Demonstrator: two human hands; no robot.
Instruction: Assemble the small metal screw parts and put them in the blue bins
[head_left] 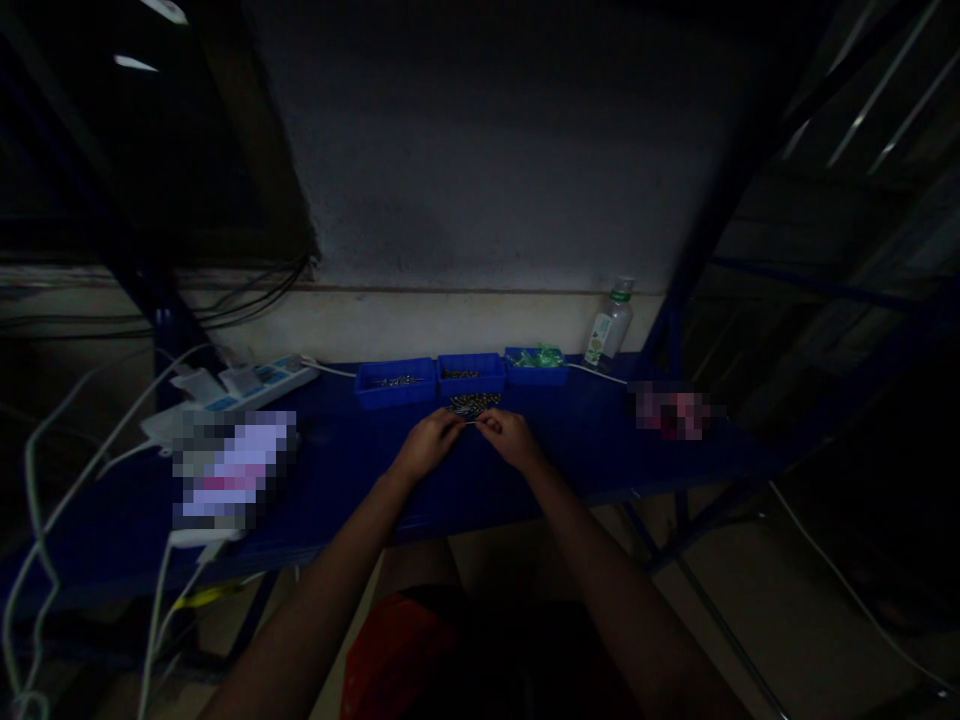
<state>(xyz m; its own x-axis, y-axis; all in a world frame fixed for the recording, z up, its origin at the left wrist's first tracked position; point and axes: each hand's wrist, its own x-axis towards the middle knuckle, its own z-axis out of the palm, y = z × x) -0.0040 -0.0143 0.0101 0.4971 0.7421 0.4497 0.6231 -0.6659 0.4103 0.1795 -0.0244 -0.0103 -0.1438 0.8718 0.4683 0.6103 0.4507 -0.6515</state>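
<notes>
My left hand (431,443) is closed in a pinch just above the blue table (577,435), near its middle. Facing it, my right hand (511,437) is also pinched closed. Between the two sets of fingertips runs a thin, pale, rod-like piece (470,422); it is too small and dark to name more exactly. Just beyond my fingers lies a pile of small shiny metal parts (476,402). Behind it stand a blue bin (395,397) with thin metal pieces, a middle blue bin (471,386) with small brownish parts, and a right blue bin (536,378) with green plastic.
A clear bottle (609,328) stands at the back right, against the wall. To the left lie a white power strip (277,375) with plugs and cables, and a blurred-out object (240,465). Another blurred pinkish thing (673,412) sits at the right. Blue frame posts flank the table.
</notes>
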